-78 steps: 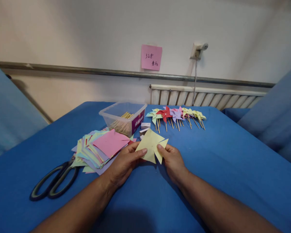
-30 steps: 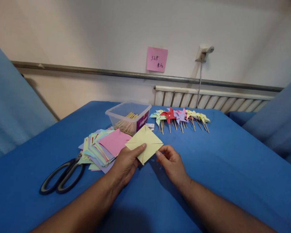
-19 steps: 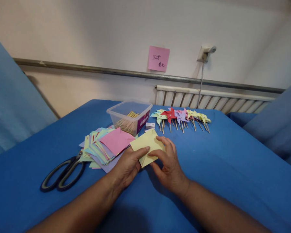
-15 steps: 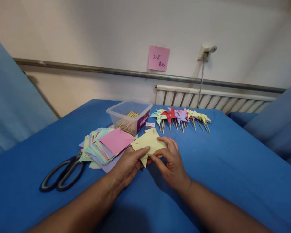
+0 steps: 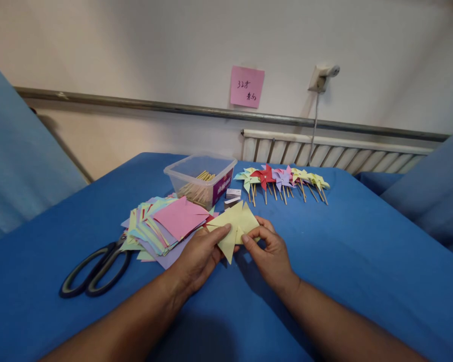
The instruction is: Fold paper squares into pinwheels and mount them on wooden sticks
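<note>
Landmark: clear plastic box (image 5: 200, 177), holding thin wooden sticks, on the blue cloth (image 5: 362, 251).
Yellow paper piece (image 5: 234, 225): cut and partly folded, corners pointing outward; just in front of the box, held a little above the cloth between both hands.
Left hand (image 5: 198, 256): in front of the box, thumb laid on the paper's left half with fingers under it, pinching the sheet.
Right hand (image 5: 272, 254): in front and to the right of the box, thumb and forefinger pinched on the paper's right flap near its centre.
Stack of coloured paper squares (image 5: 162, 229): pink sheet on top, fanned out, in front and to the left of the box, touching the yellow piece's left edge.
Scissors (image 5: 92, 269): black handles, well left and in front of the box, blades tucked under the stack.
Finished pinwheels (image 5: 283, 178): a row on sticks, right of the box.
Small white box (image 5: 233, 193): just beside the box's right front corner.
Pink note (image 5: 246, 86): on the wall, above and behind the box.
</note>
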`<state>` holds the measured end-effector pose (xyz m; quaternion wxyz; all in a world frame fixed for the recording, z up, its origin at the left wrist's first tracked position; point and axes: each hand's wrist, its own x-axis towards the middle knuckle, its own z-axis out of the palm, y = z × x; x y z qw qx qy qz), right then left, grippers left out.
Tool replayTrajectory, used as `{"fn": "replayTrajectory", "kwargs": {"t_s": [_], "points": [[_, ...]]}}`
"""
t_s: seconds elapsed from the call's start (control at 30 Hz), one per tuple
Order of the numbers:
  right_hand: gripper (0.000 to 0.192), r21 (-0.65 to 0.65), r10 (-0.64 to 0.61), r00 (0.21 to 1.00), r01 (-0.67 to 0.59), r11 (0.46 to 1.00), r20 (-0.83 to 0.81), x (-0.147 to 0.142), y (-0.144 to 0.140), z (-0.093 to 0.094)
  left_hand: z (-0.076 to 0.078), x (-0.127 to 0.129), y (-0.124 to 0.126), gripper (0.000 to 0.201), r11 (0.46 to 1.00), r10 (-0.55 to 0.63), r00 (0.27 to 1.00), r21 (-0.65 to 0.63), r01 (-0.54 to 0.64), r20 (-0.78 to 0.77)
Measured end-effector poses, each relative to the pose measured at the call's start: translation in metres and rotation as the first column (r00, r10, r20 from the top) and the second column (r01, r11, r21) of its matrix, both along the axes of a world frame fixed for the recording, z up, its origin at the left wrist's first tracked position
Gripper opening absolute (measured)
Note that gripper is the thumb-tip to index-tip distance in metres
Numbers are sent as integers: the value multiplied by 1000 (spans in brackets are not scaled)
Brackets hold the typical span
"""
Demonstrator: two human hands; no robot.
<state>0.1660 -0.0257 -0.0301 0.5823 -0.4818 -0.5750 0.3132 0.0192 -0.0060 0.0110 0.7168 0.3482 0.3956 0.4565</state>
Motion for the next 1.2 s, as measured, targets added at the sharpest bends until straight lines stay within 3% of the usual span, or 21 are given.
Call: {"fn": "replayTrajectory", "kwargs": {"t_s": [0.5, 0.73, 0.97, 1.1, 1.2], "points": [[19, -42, 29, 999, -30, 999, -13, 0, 4, -6, 1, 4, -2, 42, 993, -85, 994, 77, 91, -75], [20, -70, 32, 999, -33, 997, -20, -1, 3, -4, -4, 4, -1, 45, 993, -50, 994, 104, 61, -99], [22, -80, 46, 999, -48, 996, -28, -2, 2, -4, -5, 3, 0, 35, 990, -51, 987, 125, 71, -154], [16, -130, 35, 968, -69, 989, -247, -3, 2, -4, -4, 2, 2, 23, 984, -31, 968, 162, 73, -248], [40, -159, 40, 877, -132, 978, -479, -2, 5, -1, -6, -1, 3, 23, 981, -52, 944, 158, 109, -327]]}}
